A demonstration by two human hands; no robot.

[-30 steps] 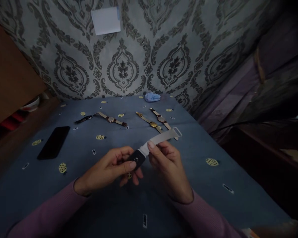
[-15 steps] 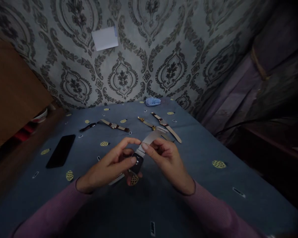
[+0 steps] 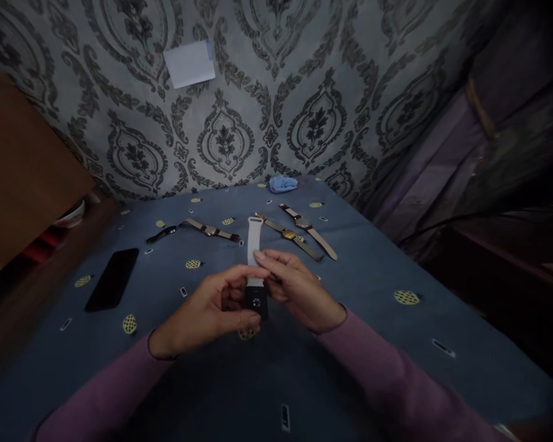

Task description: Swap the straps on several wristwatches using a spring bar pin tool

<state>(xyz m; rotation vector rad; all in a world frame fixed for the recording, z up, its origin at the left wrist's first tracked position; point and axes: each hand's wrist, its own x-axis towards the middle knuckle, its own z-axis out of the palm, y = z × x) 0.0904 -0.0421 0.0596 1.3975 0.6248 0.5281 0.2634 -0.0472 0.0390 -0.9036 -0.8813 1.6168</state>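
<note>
A smartwatch (image 3: 257, 302) with a black case and a pale strap is held up between both hands over the near middle of the table. My left hand (image 3: 212, 307) grips the case, thumb at its lower edge and index finger reaching across its top. With thumb and fingers, my right hand (image 3: 299, 285) pinches the pale strap (image 3: 254, 239) just above the case. The strap's free end points away toward the wall. Behind it lie a gold watch (image 3: 289, 234) and a watch with a brown and beige strap (image 3: 303, 223).
At the left rests a black phone (image 3: 112, 280). Another strapped watch (image 3: 211, 231) and a dark band (image 3: 161, 234) lie beyond it. A crumpled blue cloth (image 3: 282, 184) sits by the wall. The blue patterned tablecloth (image 3: 341, 368) covers the table; a brown cabinet (image 3: 27, 166) stands left.
The smartwatch has turned from slanting right to nearly straight, its strap swinging left and uncovering the gold watch. My right hand has shifted slightly left and stays on the strap.
</note>
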